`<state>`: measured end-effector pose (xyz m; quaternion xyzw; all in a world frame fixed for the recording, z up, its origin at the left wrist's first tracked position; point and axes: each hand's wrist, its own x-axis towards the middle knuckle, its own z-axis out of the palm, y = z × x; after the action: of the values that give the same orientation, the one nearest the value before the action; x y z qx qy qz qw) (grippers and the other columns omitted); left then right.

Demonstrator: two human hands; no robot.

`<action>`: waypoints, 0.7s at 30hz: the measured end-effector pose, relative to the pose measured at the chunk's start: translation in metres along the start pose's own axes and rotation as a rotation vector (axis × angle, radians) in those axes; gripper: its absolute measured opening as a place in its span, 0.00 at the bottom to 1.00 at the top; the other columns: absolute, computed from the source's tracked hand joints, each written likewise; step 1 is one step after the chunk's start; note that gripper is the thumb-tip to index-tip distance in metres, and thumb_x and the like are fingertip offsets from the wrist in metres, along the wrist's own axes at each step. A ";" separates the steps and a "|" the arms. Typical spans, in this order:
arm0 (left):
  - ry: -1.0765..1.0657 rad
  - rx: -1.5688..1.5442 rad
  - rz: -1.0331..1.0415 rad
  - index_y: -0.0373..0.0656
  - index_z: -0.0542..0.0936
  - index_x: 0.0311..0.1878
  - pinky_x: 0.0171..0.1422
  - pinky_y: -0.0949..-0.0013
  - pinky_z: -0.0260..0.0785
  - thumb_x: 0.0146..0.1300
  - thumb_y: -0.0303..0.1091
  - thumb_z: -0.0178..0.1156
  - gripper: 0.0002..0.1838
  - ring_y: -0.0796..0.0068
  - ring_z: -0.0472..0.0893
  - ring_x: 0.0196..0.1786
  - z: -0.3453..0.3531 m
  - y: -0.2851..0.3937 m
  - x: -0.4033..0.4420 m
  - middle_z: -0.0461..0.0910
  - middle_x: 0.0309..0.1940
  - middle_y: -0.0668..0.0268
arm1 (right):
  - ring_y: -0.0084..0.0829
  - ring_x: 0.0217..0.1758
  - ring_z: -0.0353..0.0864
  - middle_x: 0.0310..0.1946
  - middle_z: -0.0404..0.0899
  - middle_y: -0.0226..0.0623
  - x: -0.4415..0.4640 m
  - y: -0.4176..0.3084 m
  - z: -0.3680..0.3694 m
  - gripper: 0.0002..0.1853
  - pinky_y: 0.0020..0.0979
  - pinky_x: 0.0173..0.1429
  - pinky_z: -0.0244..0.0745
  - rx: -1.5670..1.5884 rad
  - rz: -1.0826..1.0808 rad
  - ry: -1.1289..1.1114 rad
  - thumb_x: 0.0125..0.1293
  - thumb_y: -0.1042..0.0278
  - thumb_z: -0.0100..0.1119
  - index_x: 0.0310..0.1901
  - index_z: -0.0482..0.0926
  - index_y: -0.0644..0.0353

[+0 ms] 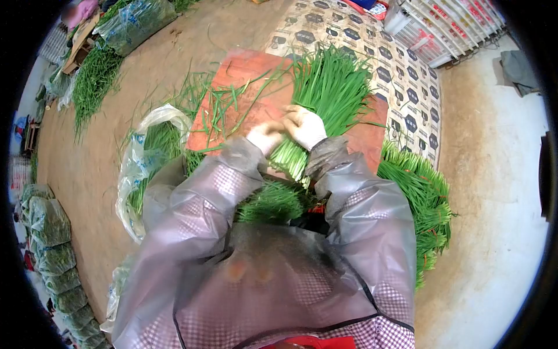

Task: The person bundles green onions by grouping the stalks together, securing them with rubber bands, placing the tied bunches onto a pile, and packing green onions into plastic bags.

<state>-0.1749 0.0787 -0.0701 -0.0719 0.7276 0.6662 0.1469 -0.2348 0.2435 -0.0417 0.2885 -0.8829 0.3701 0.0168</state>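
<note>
A thick bunch of long green stalks (pixel 334 87) lies across a reddish board (pixel 244 70), its pale cut ends toward my body. Both hands meet on its lower part. My right hand (pixel 304 126), in a whitish glove, rests over the stalks with its fingers bent. From the left side, my left hand (pixel 267 136) touches the bunch near my right fingertips; its fingers are bent together, and anything between them is too small to make out. Loose green blades (pixel 218 110) are scattered on the board's left part.
Tied green bundles (pixel 418 203) are stacked right of the board. An open plastic bag (pixel 125 174) of greens stands at the left. Filled bags (pixel 52 232) line the far left. White crates (pixel 427 29) stand at the upper right, beside a patterned covering (pixel 401 75).
</note>
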 end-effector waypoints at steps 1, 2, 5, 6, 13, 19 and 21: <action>0.116 -0.047 -0.042 0.36 0.79 0.50 0.52 0.69 0.73 0.56 0.22 0.53 0.17 0.70 0.80 0.45 -0.013 0.006 0.002 0.82 0.40 0.60 | 0.39 0.49 0.81 0.50 0.81 0.35 -0.001 -0.003 -0.001 0.12 0.35 0.54 0.75 0.002 0.004 -0.004 0.61 0.60 0.58 0.40 0.85 0.56; 0.187 0.072 -0.088 0.37 0.79 0.50 0.51 0.68 0.73 0.57 0.23 0.55 0.16 0.71 0.80 0.45 -0.019 0.012 0.003 0.82 0.40 0.60 | 0.39 0.48 0.81 0.49 0.81 0.35 -0.001 -0.007 -0.003 0.12 0.35 0.53 0.75 0.004 0.037 -0.030 0.61 0.60 0.58 0.40 0.85 0.56; 0.252 0.328 0.057 0.38 0.80 0.48 0.49 0.66 0.73 0.58 0.27 0.58 0.14 0.70 0.80 0.43 -0.026 -0.010 0.025 0.81 0.40 0.58 | 0.39 0.47 0.81 0.49 0.81 0.34 0.000 -0.009 -0.005 0.12 0.35 0.52 0.76 0.007 0.054 -0.047 0.61 0.60 0.58 0.40 0.85 0.57; 0.241 0.465 0.244 0.39 0.81 0.47 0.48 0.66 0.73 0.59 0.30 0.60 0.13 0.69 0.81 0.42 -0.024 -0.008 0.026 0.81 0.39 0.56 | 0.39 0.47 0.81 0.48 0.81 0.34 -0.001 -0.010 -0.004 0.12 0.35 0.52 0.76 0.013 0.043 -0.039 0.61 0.60 0.58 0.39 0.85 0.57; 0.127 0.605 0.092 0.37 0.82 0.39 0.46 0.68 0.72 0.57 0.37 0.65 0.13 0.69 0.81 0.39 -0.022 0.006 0.034 0.80 0.34 0.56 | 0.37 0.47 0.81 0.48 0.81 0.39 -0.002 -0.010 -0.008 0.12 0.31 0.53 0.75 0.106 0.080 -0.061 0.62 0.63 0.59 0.42 0.84 0.60; 0.226 -0.284 -0.140 0.39 0.82 0.39 0.45 0.71 0.73 0.60 0.29 0.63 0.06 0.75 0.80 0.37 0.014 -0.012 0.026 0.82 0.36 0.63 | 0.41 0.46 0.81 0.44 0.82 0.40 -0.003 -0.009 -0.001 0.11 0.35 0.51 0.76 0.251 0.077 0.096 0.60 0.66 0.59 0.42 0.82 0.61; 0.195 -0.517 -0.112 0.38 0.79 0.44 0.45 0.70 0.74 0.61 0.25 0.60 0.08 0.74 0.80 0.39 0.030 -0.016 0.029 0.81 0.36 0.65 | 0.42 0.44 0.81 0.41 0.82 0.40 -0.002 -0.021 -0.018 0.08 0.36 0.49 0.76 0.178 -0.060 0.133 0.58 0.68 0.60 0.38 0.82 0.61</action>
<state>-0.1936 0.1098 -0.0964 -0.2109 0.5392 0.8104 0.0896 -0.2254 0.2448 -0.0163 0.2900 -0.8345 0.4646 0.0606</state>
